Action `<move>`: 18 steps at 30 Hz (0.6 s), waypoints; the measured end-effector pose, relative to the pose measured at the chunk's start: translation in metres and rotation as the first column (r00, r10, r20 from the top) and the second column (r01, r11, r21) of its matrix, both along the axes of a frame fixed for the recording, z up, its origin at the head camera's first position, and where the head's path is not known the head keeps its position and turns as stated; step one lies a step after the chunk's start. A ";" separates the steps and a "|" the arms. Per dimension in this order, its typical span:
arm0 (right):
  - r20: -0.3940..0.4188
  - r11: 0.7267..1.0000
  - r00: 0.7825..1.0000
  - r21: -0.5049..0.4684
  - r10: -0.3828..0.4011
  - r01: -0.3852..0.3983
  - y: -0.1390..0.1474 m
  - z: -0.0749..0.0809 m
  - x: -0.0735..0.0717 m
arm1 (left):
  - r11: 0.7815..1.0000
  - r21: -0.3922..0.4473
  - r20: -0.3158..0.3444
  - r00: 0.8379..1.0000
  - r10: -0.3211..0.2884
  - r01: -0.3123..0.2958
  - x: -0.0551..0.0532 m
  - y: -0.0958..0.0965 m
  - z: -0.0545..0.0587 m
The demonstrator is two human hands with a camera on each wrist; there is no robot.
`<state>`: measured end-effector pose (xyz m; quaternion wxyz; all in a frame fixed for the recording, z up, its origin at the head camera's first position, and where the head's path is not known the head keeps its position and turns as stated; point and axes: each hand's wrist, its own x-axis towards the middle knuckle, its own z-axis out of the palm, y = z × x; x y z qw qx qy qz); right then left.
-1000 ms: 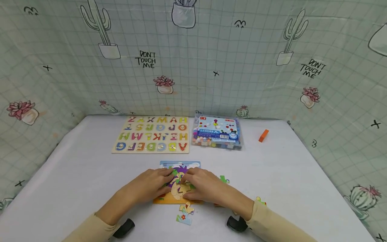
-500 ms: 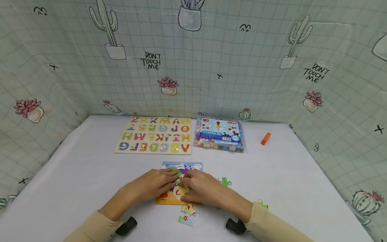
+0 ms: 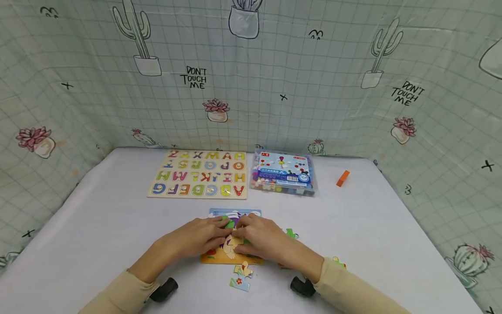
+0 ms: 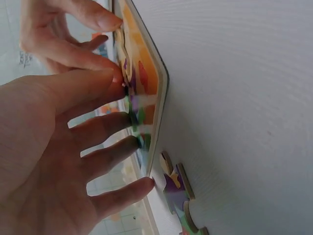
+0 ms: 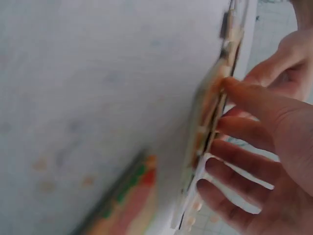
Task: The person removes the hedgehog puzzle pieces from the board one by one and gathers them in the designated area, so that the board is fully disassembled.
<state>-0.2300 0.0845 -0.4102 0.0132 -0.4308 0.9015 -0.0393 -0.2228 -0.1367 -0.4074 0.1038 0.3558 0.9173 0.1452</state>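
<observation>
Both hands are over a small jigsaw puzzle board (image 3: 219,259) with a blue top and orange bottom. My left hand (image 3: 196,237) rests its spread fingertips on the puzzle's left side. In the left wrist view, those fingers (image 4: 110,154) are mostly straight along the board. From the right, my right hand (image 3: 260,235) touches a cream jigsaw piece (image 3: 234,240) near the middle with thumb and fingertips. The right wrist view shows its extended fingers (image 5: 239,159) at the board's surface. Part of the picture is hidden under the hands.
Loose jigsaw pieces lie below the board (image 3: 239,284) and to its right, including a green one (image 3: 290,233). Behind are a wooden alphabet board (image 3: 200,174), a clear plastic box of colourful parts (image 3: 282,172) and an orange block (image 3: 343,178). Black devices (image 3: 164,290) sit by both wrists.
The cream piece under my right hand stood out from the board a second ago and now lies flatter in the picture. My left fingers have shifted slightly toward the middle.
</observation>
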 end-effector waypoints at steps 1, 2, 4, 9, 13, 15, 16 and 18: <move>-0.006 1.000 1.000 0.023 0.006 -0.006 0.000 0.001 0.000 | 1.000 -0.001 0.009 1.000 0.003 -0.003 0.000 0.000 0.002; -0.008 0.999 1.000 0.044 0.012 -0.012 0.001 0.003 0.000 | 1.000 -0.003 0.020 1.000 0.007 -0.007 0.000 0.000 0.004; -0.008 0.997 1.000 0.074 0.026 -0.025 0.002 0.005 0.001 | 1.000 -0.012 0.032 0.999 0.013 -0.012 0.000 0.001 0.007; -0.002 0.994 0.999 0.101 0.040 -0.040 0.007 0.008 0.005 | 0.997 -0.072 0.001 1.000 0.021 -0.021 0.003 0.006 0.013; -0.011 0.986 0.998 0.155 0.058 -0.055 0.010 0.008 0.010 | 0.993 -0.119 -0.030 0.999 0.015 -0.018 0.009 0.012 0.014; 0.013 0.979 0.998 0.195 0.058 -0.059 0.011 0.009 0.013 | 0.990 -0.138 -0.038 0.999 0.007 -0.012 0.012 0.015 0.014; 0.032 0.976 0.998 0.211 0.055 -0.061 0.013 0.009 0.015 | 0.989 -0.147 -0.045 0.999 -0.001 -0.006 0.013 0.016 0.014; 0.098 0.976 0.995 0.209 0.037 -0.057 0.018 0.011 0.016 | 0.988 -0.152 -0.056 0.998 -0.005 -0.004 0.015 0.020 0.013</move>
